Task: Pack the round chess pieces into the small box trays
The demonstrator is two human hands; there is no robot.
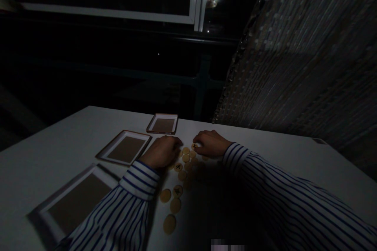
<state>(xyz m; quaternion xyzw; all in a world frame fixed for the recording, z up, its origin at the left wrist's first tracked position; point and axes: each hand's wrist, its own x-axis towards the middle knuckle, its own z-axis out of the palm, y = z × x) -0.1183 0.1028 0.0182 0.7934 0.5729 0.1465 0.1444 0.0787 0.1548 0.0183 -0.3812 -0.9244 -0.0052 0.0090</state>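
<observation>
Several round tan wooden discs [177,191], some with a dark mark on top, lie scattered on a white table [59,145] in dim light. My left hand [162,151] rests knuckles-up on the table at the discs' far left edge, its fingers curled under. My right hand [209,143] sits just right of it, fingers curled, with its fingertips on a marked disc [194,146]. Both arms wear blue-and-white striped sleeves. What the left fingers cover is hidden.
Three shallow square trays with brown insides lie in a row to the left: a small one [162,124] at the far end, a middle one [125,148], and a large one [73,202] nearest me. A beaded curtain [294,55] hangs on the right. A dark window lies beyond.
</observation>
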